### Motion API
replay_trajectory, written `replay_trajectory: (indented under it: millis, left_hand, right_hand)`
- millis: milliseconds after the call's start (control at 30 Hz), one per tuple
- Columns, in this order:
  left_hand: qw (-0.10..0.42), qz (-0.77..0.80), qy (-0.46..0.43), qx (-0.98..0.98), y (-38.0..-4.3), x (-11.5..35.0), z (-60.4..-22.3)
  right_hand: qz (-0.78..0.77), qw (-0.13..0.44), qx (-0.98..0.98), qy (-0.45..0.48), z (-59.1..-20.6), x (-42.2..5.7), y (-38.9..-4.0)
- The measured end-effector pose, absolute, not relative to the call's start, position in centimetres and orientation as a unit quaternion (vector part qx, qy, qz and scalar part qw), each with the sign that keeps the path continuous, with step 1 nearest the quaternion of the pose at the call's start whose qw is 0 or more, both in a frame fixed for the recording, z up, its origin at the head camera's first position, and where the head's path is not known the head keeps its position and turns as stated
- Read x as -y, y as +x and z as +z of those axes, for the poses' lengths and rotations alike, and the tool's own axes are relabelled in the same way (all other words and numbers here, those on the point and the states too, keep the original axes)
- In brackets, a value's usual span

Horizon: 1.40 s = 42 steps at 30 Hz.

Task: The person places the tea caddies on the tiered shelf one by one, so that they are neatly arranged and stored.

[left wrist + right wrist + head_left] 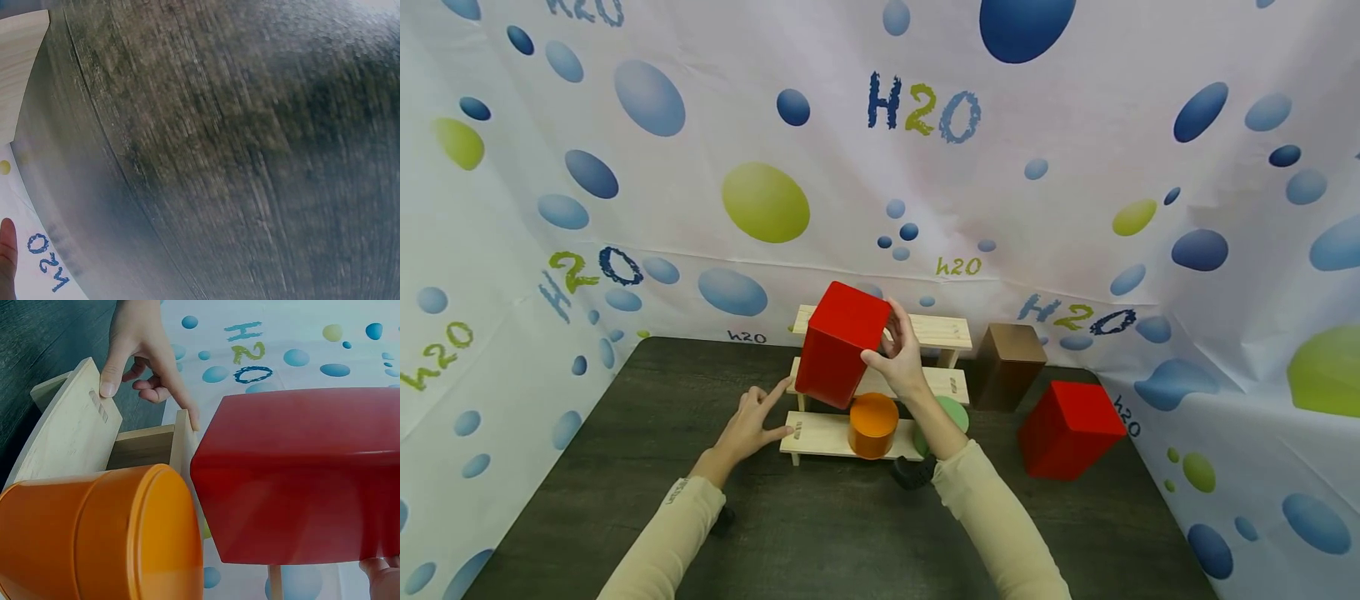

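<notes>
My right hand (904, 360) holds a tall red box (842, 343) by its right side, tilted, in front of the upper tiers of a three-tier wooden shelf (822, 435). The right wrist view shows the same red box (294, 475) close up, with only fingertips at its lower right edge. At the shelf's left end is my left hand (747, 427). Its thumb touches the lowest tier and its extended index finger the middle one, as the right wrist view shows. An orange cylindrical canister (872, 427) stands on the lowest tier. A green round thing (957, 412) beside it is partly hidden by my right forearm.
Right of the shelf stands a brown box (1011, 367). Farther right, a second red box (1069, 432) stands on the dark wooden table (820, 533). A white sheet with coloured spots (850, 50) hangs behind and along both sides.
</notes>
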<state>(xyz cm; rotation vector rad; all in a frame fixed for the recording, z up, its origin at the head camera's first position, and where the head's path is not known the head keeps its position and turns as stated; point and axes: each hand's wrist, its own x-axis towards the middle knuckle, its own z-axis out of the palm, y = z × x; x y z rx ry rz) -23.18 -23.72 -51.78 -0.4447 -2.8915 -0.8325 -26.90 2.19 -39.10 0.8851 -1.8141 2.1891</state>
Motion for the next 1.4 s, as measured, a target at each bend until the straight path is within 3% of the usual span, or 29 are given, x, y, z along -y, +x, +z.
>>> replay_trajectory:
  millis: [1400]
  left_hand:
    - [0.064, -0.277, -0.149, 0.947, -23.1, 23.7, -52.3]
  right_hand:
    - [0.718, -0.020, 0.628, 0.299, -39.8, -2.0, -29.3]
